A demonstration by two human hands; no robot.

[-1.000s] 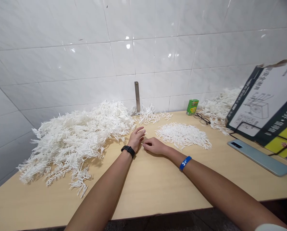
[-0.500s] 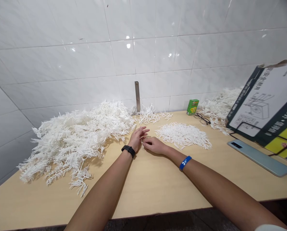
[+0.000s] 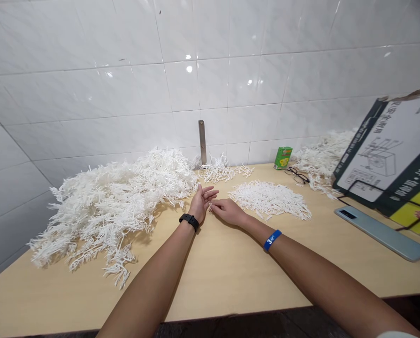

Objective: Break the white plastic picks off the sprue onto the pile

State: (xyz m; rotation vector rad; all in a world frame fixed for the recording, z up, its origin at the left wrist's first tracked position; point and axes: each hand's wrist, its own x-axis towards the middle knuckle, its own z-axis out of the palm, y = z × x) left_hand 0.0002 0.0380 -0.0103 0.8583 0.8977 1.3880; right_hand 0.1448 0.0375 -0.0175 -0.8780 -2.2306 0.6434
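Near the middle of the wooden table (image 3: 202, 281), my left hand (image 3: 202, 202) is palm up with its fingers spread, and nothing can be made out in it. My right hand (image 3: 227, 211) is closed in a pinch beside the left palm; a tiny pale bit shows at its fingertips, too small to name. To the left lies a big heap of white branching strands (image 3: 125, 197). Right of the hands is a flat pile of short white pieces (image 3: 271, 199). A small tangle of white strands (image 3: 218, 170) lies behind them, near the wall.
A metal bracket (image 3: 202, 141) is fixed to the tiled wall. At the right are a green box (image 3: 282, 158), black glasses (image 3: 297, 175), more white strands (image 3: 324, 157), a large printed carton (image 3: 382, 155) and a phone (image 3: 382, 233) near the carton.
The fingers of my left hand have opened out a little. My right hand stays pinched beside it. The whole view has shifted slightly.
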